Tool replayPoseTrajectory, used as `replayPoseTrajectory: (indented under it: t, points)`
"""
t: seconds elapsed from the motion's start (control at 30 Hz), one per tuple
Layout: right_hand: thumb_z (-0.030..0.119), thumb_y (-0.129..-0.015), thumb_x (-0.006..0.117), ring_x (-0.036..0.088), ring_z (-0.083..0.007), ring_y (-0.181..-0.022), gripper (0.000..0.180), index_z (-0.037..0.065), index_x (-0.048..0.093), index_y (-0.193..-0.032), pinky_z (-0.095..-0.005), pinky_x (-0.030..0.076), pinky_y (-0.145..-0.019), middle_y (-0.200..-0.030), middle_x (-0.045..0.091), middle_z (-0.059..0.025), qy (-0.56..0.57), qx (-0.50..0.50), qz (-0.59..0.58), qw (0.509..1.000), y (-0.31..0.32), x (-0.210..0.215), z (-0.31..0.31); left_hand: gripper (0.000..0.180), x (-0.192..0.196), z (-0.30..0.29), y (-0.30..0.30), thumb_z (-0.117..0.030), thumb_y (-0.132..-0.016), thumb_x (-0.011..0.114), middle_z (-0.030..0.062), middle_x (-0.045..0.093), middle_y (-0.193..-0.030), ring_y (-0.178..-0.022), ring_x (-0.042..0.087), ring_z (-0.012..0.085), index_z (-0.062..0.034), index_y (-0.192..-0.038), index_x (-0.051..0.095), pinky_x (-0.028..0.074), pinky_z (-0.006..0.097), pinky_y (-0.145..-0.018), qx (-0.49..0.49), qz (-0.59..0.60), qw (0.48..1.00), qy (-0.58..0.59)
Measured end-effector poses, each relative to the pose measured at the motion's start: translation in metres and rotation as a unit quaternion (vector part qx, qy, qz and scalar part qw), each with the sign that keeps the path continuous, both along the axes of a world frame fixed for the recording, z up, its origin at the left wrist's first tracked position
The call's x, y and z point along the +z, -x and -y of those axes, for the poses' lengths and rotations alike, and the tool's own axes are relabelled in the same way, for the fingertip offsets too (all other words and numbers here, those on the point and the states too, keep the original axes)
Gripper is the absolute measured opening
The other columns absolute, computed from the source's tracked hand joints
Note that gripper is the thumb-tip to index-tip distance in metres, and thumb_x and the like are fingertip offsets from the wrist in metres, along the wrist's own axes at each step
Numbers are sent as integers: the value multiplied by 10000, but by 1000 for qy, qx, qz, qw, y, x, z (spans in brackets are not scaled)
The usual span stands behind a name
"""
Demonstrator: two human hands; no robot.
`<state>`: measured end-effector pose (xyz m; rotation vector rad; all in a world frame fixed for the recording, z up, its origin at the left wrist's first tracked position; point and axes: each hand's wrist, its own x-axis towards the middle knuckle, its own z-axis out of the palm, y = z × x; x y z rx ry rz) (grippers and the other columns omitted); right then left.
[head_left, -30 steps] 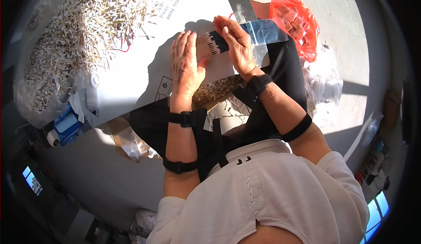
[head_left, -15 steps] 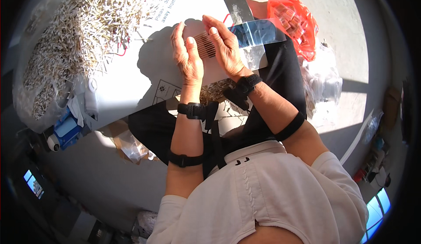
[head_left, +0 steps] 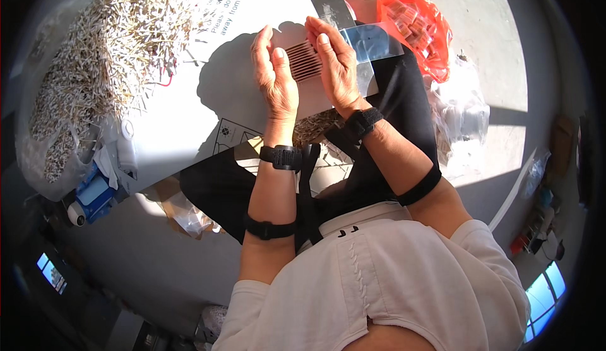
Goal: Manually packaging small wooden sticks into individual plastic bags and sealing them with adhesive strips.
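Observation:
A row of thin brown sticks (head_left: 304,61), lying side by side like cotton swabs, spans the gap between my two hands. My left hand (head_left: 276,81) presses on its left end, fingers together and thumb on the near side. At the other end my right hand (head_left: 338,68) is curled in the same way, thumb raised along the fingers. The tips of the sticks are hidden by the hands. Just right of my right hand lies a clear bluish plastic sleeve (head_left: 374,43). All of this is over the white printed board (head_left: 170,142), where my hands cast a dark shadow.
A large heap of loose cotton swabs (head_left: 120,48) in a clear bag covers the board's left side. Beyond my right hand, a red plastic bag (head_left: 435,51) holds small packs. Near it sits a clear bag (head_left: 464,108). A blue-and-white object (head_left: 96,193) hangs by the left edge.
Both hands, with the sticks between them, have shifted slightly right over the board. The right hand covers more of the clear sleeve's near end. The view has moved a little.

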<state>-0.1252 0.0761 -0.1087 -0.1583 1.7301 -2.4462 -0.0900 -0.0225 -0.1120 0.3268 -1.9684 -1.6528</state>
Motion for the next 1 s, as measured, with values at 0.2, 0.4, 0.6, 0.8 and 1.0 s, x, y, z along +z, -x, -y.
replayPoseTrajectory:
  t: [0.2, 0.4, 0.6, 0.8, 1.0]
  points:
    - [158, -987, 493, 541, -198, -1159, 331, -62, 530, -1232, -326, 397, -1053, -1241, 571, -140, -14, -21, 2, 1000, 3, 15, -24, 405, 9, 33, -30, -120, -945, 534, 175, 506, -1308, -1207, 488, 240, 43, -1308, 455, 363, 377, -1051, 50, -51, 989, -131]
    - [64, -940, 547, 590, -100, -871, 157, -33, 592, -1055, -233, 481, -811, -949, 640, -58, -64, -7, 72, 995, -18, 25, -65, 402, 12, 56, -75, -171, -941, 581, 131, 537, -1261, -1139, 512, 195, 41, -1271, 493, 387, 343, -1005, 96, -21, 993, -63]
    - [45, -854, 611, 604, -154, -687, 93, -27, 620, -912, -287, 493, -660, -755, 630, -95, -284, 142, -26, 948, -43, 21, -80, 312, 11, 32, -90, -25, -882, 574, 153, 550, -1208, -1118, 529, 260, 43, -1184, 527, 399, 373, -993, 52, -13, 990, 127]
    - [69, -826, 614, 641, -296, -726, 110, -18, 622, -891, -351, 498, -667, -777, 640, -166, -350, 152, -114, 917, -40, 25, -87, 830, 25, 4, -82, -245, -775, 724, 220, 231, -1502, -1407, 200, 379, -22, -1430, 265, 182, 525, -1120, -51, 142, 903, 403]
    - [79, -807, 609, 637, -343, -774, 107, 0, 626, -877, -381, 500, -684, -828, 646, -174, -402, 148, -148, 891, -36, 25, -80, 949, 25, -3, -52, -553, -816, 609, 205, 167, -1533, -1434, 122, 341, -29, -1475, 168, 98, 562, -1128, -112, 199, 838, 496]
